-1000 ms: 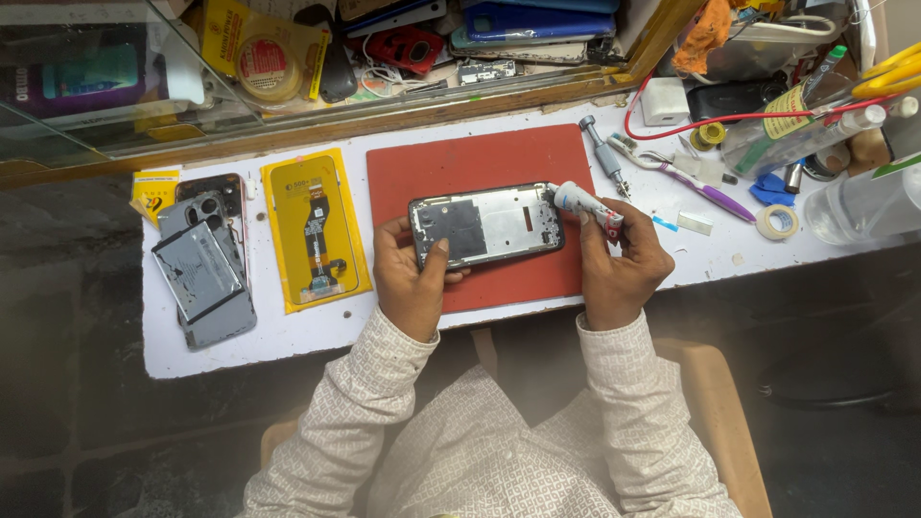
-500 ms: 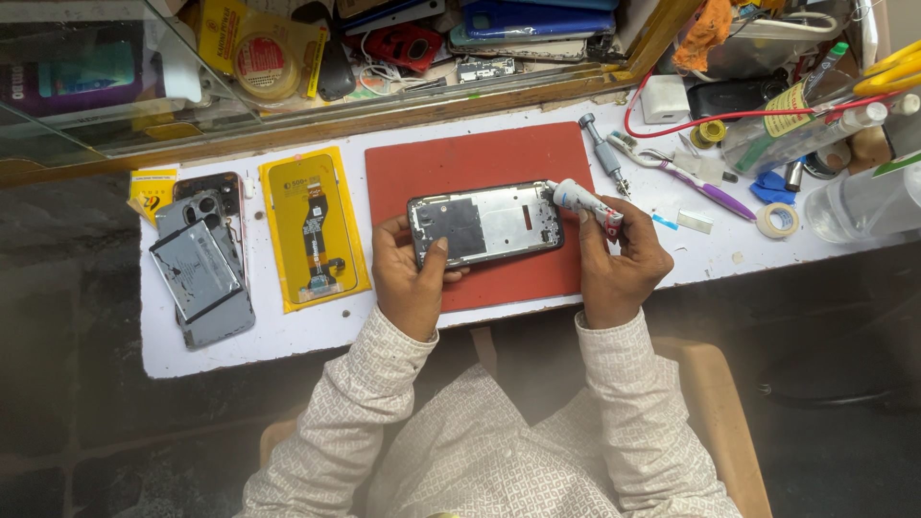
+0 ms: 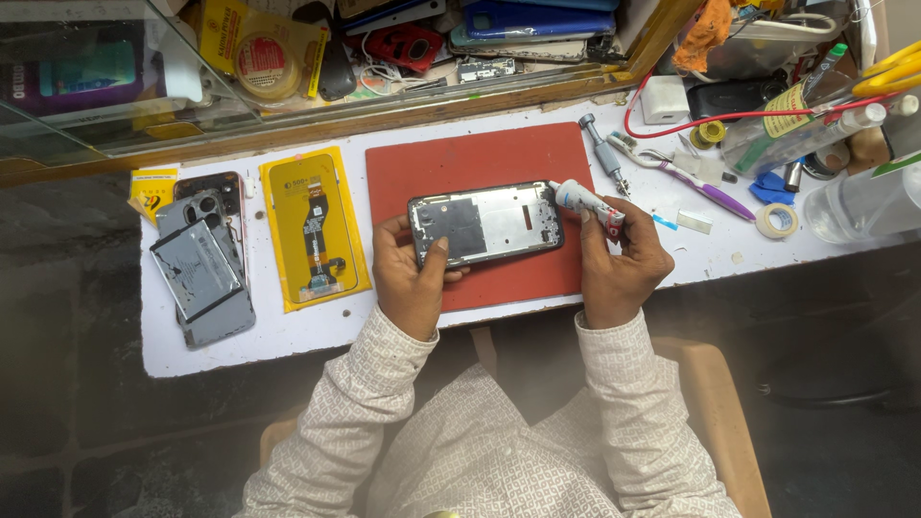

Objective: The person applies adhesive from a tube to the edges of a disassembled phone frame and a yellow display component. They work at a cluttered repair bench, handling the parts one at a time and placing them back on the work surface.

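Silver phone frame (image 3: 485, 223) in left hand (image 3: 413, 278)

Person wearing long-sleeved shirt (image 3: 499, 432), cream with fine repeating brown geometric print; sleeves reaching wrists; left hand (image 3: 408, 273), right hand (image 3: 622, 264) showing bare.

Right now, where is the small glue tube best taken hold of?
By its rear body, from the right, as the right hand grips the glue tube. Its nozzle points left at the phone frame, so that end should stay free.

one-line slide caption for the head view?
Left hand steadies phone frame on red mat; right hand holds glue tube.
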`<action>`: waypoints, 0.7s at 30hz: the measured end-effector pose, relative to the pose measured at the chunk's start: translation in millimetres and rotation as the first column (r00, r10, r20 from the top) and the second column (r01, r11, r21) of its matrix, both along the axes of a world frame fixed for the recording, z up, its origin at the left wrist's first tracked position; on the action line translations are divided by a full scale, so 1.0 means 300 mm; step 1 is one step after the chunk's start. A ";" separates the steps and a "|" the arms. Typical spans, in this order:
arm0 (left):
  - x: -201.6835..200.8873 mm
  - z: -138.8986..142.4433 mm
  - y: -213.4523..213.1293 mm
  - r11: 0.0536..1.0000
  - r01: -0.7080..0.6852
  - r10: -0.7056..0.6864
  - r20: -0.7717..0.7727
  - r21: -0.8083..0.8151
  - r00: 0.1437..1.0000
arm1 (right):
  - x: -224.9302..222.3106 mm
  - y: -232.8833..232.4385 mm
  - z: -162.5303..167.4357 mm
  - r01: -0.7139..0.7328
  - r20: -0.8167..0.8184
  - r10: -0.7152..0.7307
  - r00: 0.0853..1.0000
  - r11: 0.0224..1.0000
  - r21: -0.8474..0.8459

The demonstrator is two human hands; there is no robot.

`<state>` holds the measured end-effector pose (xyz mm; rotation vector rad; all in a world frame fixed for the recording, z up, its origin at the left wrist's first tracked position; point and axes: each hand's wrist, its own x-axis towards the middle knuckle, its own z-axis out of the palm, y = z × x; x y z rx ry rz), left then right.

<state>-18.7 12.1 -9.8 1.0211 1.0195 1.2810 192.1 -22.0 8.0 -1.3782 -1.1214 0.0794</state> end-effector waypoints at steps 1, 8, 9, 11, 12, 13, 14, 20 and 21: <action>0.000 0.000 0.000 1.000 -0.001 0.001 0.002 0.001 1.000 | -0.002 0.000 0.000 0.003 0.002 -0.003 1.000 1.000 0.001; -0.005 -0.004 0.006 1.000 0.002 -0.002 -0.001 0.008 1.000 | -0.009 -0.002 0.005 0.035 0.040 -0.035 0.999 0.999 -0.002; -0.007 -0.004 0.005 1.000 0.002 -0.002 0.001 0.008 1.000 | -0.009 -0.004 0.005 0.042 0.045 -0.041 0.998 0.999 -0.005; -0.006 -0.004 0.007 1.000 0.003 -0.003 0.003 0.008 1.000 | -0.009 -0.005 0.007 0.055 0.054 -0.054 0.997 0.998 -0.013; -0.008 -0.003 0.007 1.000 0.004 -0.004 0.003 0.008 1.000 | -0.011 -0.006 0.008 0.059 0.056 -0.058 0.997 0.998 -0.018; -0.008 -0.003 0.008 1.000 0.004 -0.004 0.001 0.006 1.000 | -0.011 -0.006 0.008 0.064 0.059 -0.062 0.996 0.998 -0.023; -0.009 -0.003 0.008 1.000 0.004 -0.004 -0.001 0.003 1.000 | -0.012 -0.007 0.009 0.068 0.061 -0.066 0.996 0.997 -0.028; -0.014 0.001 0.013 1.000 0.007 -0.007 -0.022 0.014 1.000 | -0.024 -0.013 0.018 0.095 0.099 -0.093 0.991 0.995 -0.022; -0.016 0.002 0.013 1.000 0.009 -0.009 -0.021 0.016 1.000 | -0.027 -0.014 0.021 0.098 0.103 -0.095 0.990 0.995 -0.028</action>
